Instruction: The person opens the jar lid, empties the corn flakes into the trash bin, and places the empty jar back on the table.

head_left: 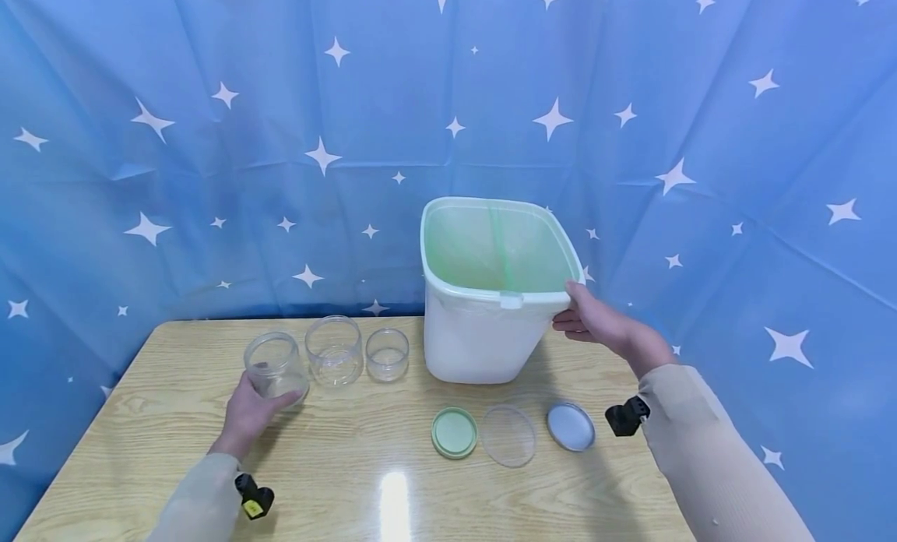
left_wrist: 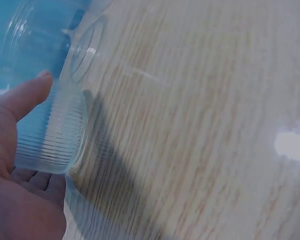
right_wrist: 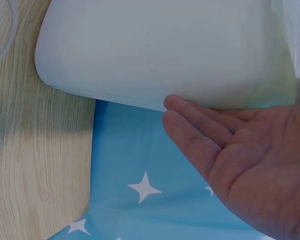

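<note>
At the left of the table in the head view, my left hand point(head_left: 250, 408) holds a clear ribbed jar point(head_left: 275, 360), its thumb along one side. In the left wrist view the jar point(left_wrist: 55, 130) lies between the thumb and the fingers, which are partly hidden behind it. A tall white plastic bin point(head_left: 483, 339) with a pale green inside stands at the back of the table. At its right rim is my right hand point(head_left: 599, 320), thumb over the edge and fingers below. Those fingers point(right_wrist: 195, 137) lie nearly straight against the bin's wall in the right wrist view.
Two more clear jars, a wide one point(head_left: 335, 355) and a small one point(head_left: 387, 357), stand between the held jar and the bin. In front of the bin lie a green lid point(head_left: 455, 433), a clear disc point(head_left: 508, 437) and a silvery lid point(head_left: 571, 427). A starry blue curtain point(head_left: 392, 82) hangs behind.
</note>
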Action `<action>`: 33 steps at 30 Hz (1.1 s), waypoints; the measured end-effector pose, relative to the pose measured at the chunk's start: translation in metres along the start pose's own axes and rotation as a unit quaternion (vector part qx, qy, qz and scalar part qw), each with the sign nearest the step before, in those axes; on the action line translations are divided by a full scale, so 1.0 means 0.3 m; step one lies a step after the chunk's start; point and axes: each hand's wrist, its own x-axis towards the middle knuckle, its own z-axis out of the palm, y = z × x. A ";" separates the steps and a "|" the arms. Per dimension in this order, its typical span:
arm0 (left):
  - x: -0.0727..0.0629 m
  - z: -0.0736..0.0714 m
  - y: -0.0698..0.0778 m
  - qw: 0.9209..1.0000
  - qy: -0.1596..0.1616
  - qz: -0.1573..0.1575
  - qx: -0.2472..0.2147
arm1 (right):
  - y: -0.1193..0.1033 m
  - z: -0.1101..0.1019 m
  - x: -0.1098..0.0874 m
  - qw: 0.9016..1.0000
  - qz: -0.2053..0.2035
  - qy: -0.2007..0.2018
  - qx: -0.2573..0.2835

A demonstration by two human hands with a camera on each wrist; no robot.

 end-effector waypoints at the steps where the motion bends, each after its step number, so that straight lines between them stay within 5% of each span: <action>1: 0.004 0.000 -0.004 1.000 -0.002 0.003 0.001 | -0.001 0.001 0.000 1.000 -0.001 0.000 -0.001; 18: -0.003 -0.007 0.008 1.000 -0.004 0.010 -0.003 | 0.005 0.005 -0.006 1.000 -0.004 -0.003 -0.011; 33: -0.054 -0.098 0.031 0.998 -0.019 0.062 0.011 | 0.031 0.001 -0.008 0.999 -0.022 0.013 -0.039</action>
